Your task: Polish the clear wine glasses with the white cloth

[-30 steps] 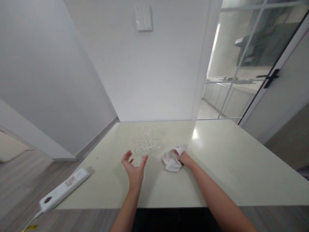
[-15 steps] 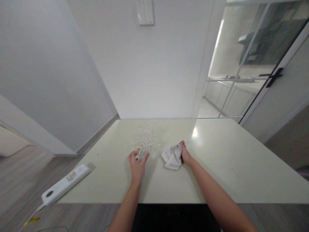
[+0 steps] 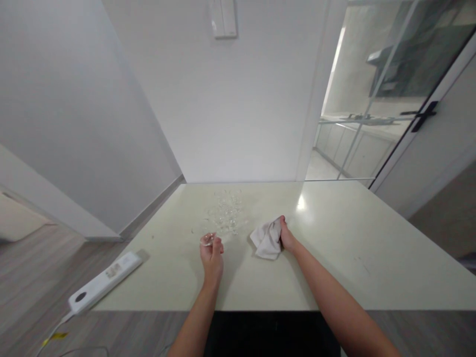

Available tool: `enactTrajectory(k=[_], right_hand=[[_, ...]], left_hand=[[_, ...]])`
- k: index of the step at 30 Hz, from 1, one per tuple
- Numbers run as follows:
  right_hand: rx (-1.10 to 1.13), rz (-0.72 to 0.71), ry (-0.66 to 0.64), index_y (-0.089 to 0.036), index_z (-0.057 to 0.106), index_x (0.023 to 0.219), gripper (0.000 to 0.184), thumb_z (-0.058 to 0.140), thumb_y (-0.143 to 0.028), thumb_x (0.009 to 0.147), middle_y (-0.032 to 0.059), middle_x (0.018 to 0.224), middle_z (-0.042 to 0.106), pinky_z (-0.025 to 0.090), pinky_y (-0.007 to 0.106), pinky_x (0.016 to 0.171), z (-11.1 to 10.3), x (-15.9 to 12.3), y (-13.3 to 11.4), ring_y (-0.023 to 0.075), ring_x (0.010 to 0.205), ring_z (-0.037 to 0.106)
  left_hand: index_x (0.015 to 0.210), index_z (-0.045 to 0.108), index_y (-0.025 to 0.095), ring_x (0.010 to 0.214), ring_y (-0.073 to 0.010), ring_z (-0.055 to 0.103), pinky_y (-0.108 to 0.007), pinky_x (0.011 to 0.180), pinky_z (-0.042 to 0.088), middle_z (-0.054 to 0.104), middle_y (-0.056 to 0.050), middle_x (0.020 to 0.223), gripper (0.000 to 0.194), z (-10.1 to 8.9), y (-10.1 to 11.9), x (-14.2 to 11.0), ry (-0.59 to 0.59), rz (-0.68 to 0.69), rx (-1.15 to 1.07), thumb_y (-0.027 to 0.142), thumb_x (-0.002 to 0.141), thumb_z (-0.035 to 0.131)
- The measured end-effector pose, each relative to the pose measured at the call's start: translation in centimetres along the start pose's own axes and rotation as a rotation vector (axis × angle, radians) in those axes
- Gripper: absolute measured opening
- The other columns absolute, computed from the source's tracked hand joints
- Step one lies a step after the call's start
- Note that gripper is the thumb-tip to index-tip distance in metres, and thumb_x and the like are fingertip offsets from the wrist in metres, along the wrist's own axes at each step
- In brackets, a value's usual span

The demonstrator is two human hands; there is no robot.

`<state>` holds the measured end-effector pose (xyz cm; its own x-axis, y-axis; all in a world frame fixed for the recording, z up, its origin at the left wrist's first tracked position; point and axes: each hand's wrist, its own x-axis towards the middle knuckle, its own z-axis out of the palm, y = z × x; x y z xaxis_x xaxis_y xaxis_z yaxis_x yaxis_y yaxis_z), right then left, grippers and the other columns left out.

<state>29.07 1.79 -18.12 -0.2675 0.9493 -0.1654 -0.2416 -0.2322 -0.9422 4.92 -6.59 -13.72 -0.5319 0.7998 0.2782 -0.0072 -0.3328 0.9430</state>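
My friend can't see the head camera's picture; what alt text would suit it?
A person's left hand holds a clear glass and the right hand a crumpled off-white cloth at a pale, glossy table. More clear glassware is clustered beyond the left hand; a white power strip lies along the table's left edge.

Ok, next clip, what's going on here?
A person sits or stands at a pale table, both hands busy. The left hand has its fingers closed on a clear, glass-like piece, its exact shape hard to make out. The right hand holds a crumpled whitish cloth. The cloth and the clear piece are apart. Just beyond the left hand stands a cluster of similar clear pieces, and a white power strip lies at the table's left edge.
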Motion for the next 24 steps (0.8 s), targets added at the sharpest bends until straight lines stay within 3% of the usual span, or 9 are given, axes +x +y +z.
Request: enactTrajectory(k=[3, 6, 8, 12, 15, 20, 24], right_hand=[[0.034, 0.036, -0.009, -0.017, 0.075, 0.081, 0.091, 0.024, -0.093, 0.074, 0.0124, 0.077, 0.076, 0.055, 0.035, 0.091, 0.1, -0.1, -0.1, 0.0271, 0.098, 0.072], [0.042, 0.012, -0.033, -0.018, 0.075, 0.083, 0.088, 0.029, -0.093, 0.073, 0.0123, 0.079, 0.076, 0.056, 0.036, 0.090, 0.2, -0.3, 0.0, 0.0271, 0.100, 0.072], [0.034, -0.019, -0.073, -0.017, 0.074, 0.085, 0.088, 0.033, -0.093, 0.070, 0.0124, 0.082, 0.076, 0.056, 0.037, 0.089, 0.3, -0.4, 0.0, 0.0274, 0.101, 0.071], [0.049, -0.121, -0.143, -0.018, 0.073, 0.087, 0.091, 0.033, -0.096, 0.066, 0.0118, 0.087, 0.076, 0.056, 0.036, 0.087, 0.4, -0.5, -0.2, 0.0275, 0.103, 0.070], [0.117, -0.162, -0.141, -0.019, 0.072, 0.084, 0.087, 0.036, -0.096, 0.065, 0.0101, 0.084, 0.076, 0.057, 0.036, 0.082, 0.5, -0.2, -0.2, 0.0278, 0.098, 0.070], [0.175, -0.040, -0.163, -0.018, 0.071, 0.083, 0.079, 0.042, -0.090, 0.070, 0.0083, 0.072, 0.074, 0.057, 0.036, 0.068, 0.3, 0.2, 0.1, 0.0268, 0.076, 0.071], [0.187, -0.085, -0.044, -0.020, 0.071, 0.087, 0.043, 0.066, -0.060, 0.073, 0.0025, 0.080, 0.076, 0.054, 0.034, 0.078, 0.1, 0.2, 0.1, 0.0231, 0.077, 0.070]], left_hand=[[0.082, 0.054, 0.020, 0.056, -0.0112, 0.049, -0.023, 0.056, 0.042, 0.051, 0.003, 0.065, 0.042, 0.5, 1.0, -0.9, -0.105, 0.039, 0.191, 0.056, 0.070, 0.074], [0.070, 0.052, 0.021, 0.059, -0.0131, 0.051, -0.025, 0.060, 0.045, 0.051, 0.003, 0.061, 0.034, 2.0, 2.1, -1.7, -0.370, 0.078, 0.314, 0.048, 0.074, 0.072], [0.070, 0.054, 0.021, 0.063, -0.0143, 0.054, -0.026, 0.065, 0.047, 0.056, 0.001, 0.066, 0.029, 3.7, 2.8, -1.9, -0.564, 0.111, 0.312, 0.044, 0.078, 0.070], [0.081, 0.066, 0.020, 0.096, -0.0217, 0.063, -0.033, 0.085, 0.050, 0.065, -0.010, 0.109, 0.016, 7.9, 2.6, -1.5, -0.747, 0.211, 0.306, 0.036, 0.079, 0.069], [0.082, 0.071, 0.020, 0.091, -0.0219, 0.063, -0.034, 0.086, 0.049, 0.068, -0.007, 0.096, 0.012, 10.5, 1.3, -1.3, -0.862, 0.188, 0.342, 0.032, 0.077, 0.071], [0.088, 0.073, 0.015, 0.062, -0.0137, 0.059, -0.024, 0.060, 0.046, 0.068, -0.002, 0.073, 0.029, 11.7, -0.8, -1.2, -0.789, -0.041, 0.203, 0.042, 0.078, 0.069], [0.096, 0.073, 0.013, 0.041, -0.0079, 0.044, -0.019, 0.043, 0.035, 0.052, 0.005, 0.049, 0.046, 10.7, -0.8, -0.8, -0.683, -0.178, 0.106, 0.054, 0.078, 0.068]])
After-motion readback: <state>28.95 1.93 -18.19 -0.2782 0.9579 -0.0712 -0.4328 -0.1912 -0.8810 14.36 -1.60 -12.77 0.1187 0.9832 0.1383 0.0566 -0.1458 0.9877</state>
